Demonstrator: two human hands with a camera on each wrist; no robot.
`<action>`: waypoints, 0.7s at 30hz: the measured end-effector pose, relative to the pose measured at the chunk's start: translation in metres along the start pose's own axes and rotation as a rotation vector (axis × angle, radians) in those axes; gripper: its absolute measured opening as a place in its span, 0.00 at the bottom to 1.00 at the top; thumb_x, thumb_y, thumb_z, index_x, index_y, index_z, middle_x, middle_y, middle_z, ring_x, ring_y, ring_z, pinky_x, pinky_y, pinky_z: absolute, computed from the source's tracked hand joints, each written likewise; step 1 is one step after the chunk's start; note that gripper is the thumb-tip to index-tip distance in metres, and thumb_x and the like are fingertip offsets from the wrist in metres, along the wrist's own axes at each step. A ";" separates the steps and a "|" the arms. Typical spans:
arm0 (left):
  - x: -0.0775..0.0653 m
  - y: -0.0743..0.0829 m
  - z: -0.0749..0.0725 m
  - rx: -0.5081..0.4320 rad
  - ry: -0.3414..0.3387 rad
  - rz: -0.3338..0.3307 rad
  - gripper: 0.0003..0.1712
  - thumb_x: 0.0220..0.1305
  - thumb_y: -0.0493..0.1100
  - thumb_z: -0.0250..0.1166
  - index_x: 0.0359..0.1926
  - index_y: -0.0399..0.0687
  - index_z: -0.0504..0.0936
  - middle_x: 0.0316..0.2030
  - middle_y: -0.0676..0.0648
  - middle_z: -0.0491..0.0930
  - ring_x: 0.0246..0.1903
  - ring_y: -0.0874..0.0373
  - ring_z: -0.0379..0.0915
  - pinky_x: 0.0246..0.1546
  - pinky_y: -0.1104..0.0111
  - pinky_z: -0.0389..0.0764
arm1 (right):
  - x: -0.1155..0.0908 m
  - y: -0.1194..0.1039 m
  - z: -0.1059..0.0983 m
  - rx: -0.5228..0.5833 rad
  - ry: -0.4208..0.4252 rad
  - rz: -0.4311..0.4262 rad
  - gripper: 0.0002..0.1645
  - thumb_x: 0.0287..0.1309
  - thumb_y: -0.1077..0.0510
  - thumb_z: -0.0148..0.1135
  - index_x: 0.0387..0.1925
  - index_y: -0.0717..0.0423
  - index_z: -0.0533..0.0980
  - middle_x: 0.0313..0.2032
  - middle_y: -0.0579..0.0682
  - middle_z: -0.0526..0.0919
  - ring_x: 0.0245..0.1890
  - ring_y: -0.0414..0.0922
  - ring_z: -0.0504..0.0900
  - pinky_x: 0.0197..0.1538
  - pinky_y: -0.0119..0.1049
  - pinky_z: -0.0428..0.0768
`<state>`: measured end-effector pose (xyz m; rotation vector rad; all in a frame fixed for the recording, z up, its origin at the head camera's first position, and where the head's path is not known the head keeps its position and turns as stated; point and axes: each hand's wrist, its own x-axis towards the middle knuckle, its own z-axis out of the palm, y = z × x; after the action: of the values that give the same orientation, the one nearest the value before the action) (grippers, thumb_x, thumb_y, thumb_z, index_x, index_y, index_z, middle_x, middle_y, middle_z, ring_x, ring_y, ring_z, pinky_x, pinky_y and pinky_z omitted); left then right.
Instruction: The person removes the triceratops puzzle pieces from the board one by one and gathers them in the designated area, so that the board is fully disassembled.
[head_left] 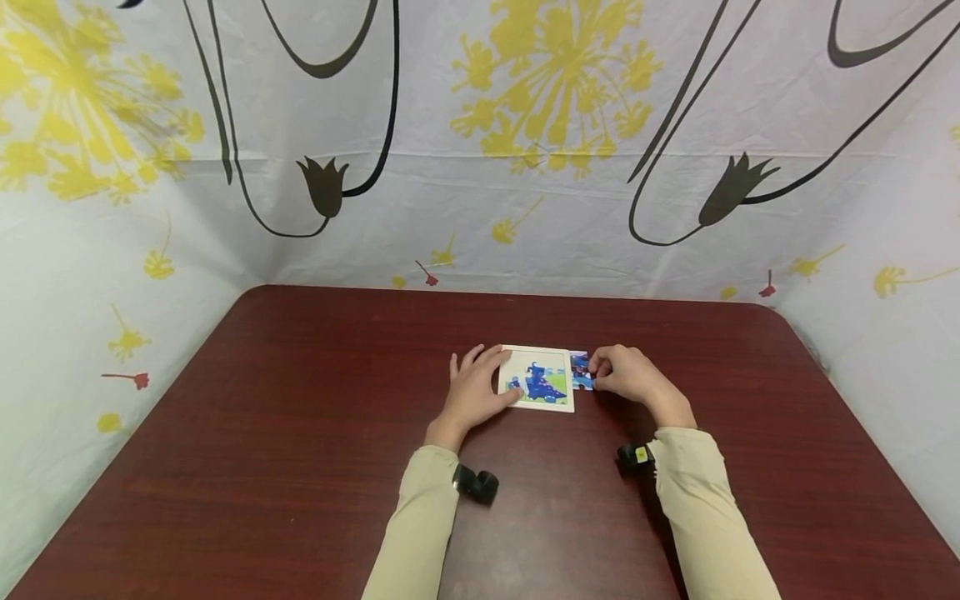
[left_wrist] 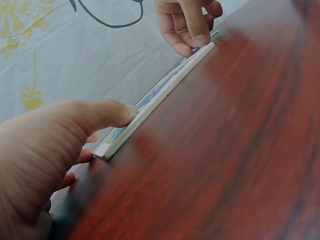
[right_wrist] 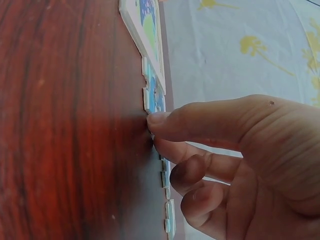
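A shallow white-framed puzzle board (head_left: 536, 354) with a blue figure on a green-and-white picture lies flat on the table. My left hand (head_left: 474, 392) rests on its left end, thumb on the near-left part of the picture and a fingertip at the far-left corner. In the left wrist view, the thumb (left_wrist: 107, 113) lies along the top of the board. Just past the board's right edge are blue jigsaw pieces (head_left: 581, 362). With thumb and index finger, my right hand (head_left: 633, 373) pinches a jigsaw piece there, mostly hidden by the fingertips; its other fingers are curled.
The dark red wooden table (head_left: 300, 417) extends around the board. A patterned white cloth (head_left: 480, 250) hangs behind and at both sides. More jigsaw pieces (right_wrist: 170, 220) lie beyond the right fingers. Each wrist carries a small black camera (head_left: 477, 485).
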<state>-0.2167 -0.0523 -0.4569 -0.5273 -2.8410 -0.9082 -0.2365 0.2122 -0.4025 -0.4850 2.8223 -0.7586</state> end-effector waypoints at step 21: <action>0.001 0.001 0.000 0.003 0.006 -0.007 0.38 0.53 0.59 0.66 0.64 0.53 0.69 0.65 0.50 0.63 0.67 0.50 0.49 0.62 0.42 0.38 | 0.008 -0.044 0.020 -0.028 -0.031 -0.146 0.11 0.56 0.62 0.59 0.42 0.62 0.76 0.28 0.49 0.79 0.23 0.41 0.74 0.29 0.38 0.74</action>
<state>-0.2174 -0.0512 -0.4567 -0.5137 -2.8400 -0.9047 -0.2277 0.1644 -0.3975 -0.7080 2.7957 -0.7321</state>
